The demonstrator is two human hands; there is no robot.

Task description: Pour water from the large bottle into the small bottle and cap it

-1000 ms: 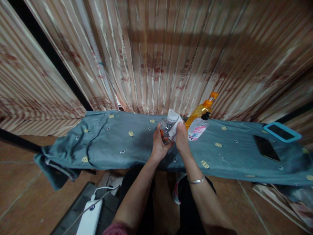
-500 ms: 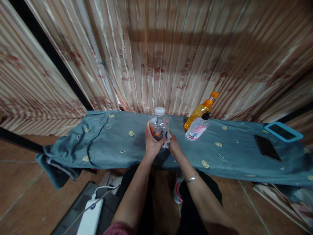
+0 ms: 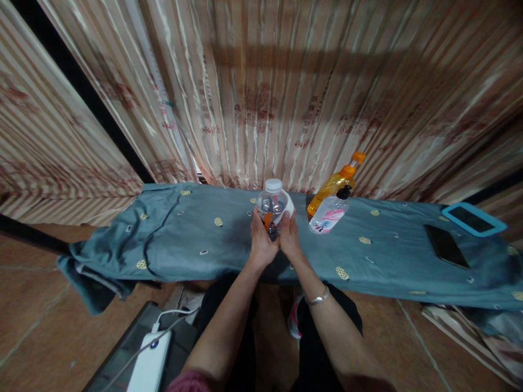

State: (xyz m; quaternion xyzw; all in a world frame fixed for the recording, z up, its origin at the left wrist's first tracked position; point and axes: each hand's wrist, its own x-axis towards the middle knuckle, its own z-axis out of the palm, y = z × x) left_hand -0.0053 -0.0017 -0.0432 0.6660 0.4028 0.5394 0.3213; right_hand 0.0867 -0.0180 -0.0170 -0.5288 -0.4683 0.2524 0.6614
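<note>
Blue-grey patterned cloth [image 3: 212, 245] is spread over a long low bench, with striped curtains [image 3: 261, 92] hung behind.

2 bottles are stood near the back edge, an orange bottle [image 3: 333, 185] and a pink-labelled bottle [image 3: 328, 216]. A clear bottle [image 3: 273, 208] with a white cap is gripped at mid-bench by the left hand [image 3: 261, 242], while a white cloth [image 3: 289, 206] is pressed against it by the right hand [image 3: 289, 239].

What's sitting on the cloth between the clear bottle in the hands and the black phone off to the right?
In the head view, two bottles lean there: an orange bottle and a pink-labelled spray bottle. Beyond them, only teal cloth reaches the black phone.
</note>
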